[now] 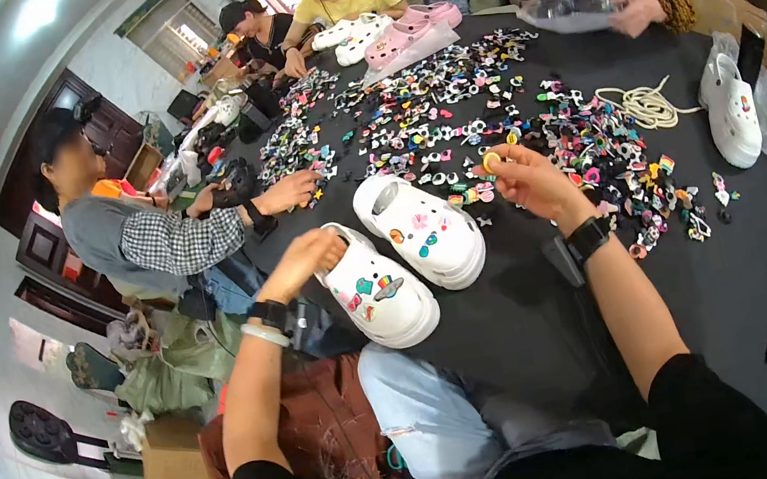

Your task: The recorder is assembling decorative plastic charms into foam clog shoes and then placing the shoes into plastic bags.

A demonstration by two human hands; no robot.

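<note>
Round table with a black cloth top (558,312) fills the centre and right of the frame. Spread across its upper middle lies a wide scatter of small multicoloured plastic shoe charms (443,108), many of them and loose, thinning toward the right into a second cluster beside a coil of cream cord (647,104). At centre frame, just left of middle, two white chunky-soled foam clogs sit side by side: the left clog (376,286) and the right clog (422,228). Both already carry several coloured charms pressed into their uppers, though a few holes on each look bare, so the decorating reads as partly done, not finished; how many more each takes I cannot tell. Another white clog with one or two charms (731,105) stands alone at right, near the table edge. Pink and white clogs (400,34) are grouped at the top centre in front of other people seated round the table; one of them at top right handles a clear plastic bag (572,0). The person's left hand (305,258) rests on the heel end of the left clog, fingers curled over its rim, steadying it. The right hand (526,180) is lifted just above the table, right of the right clog, thumb and fingertips pinched on a small round yellow charm (490,162). That charm is not yet seated in either shoe.
</note>
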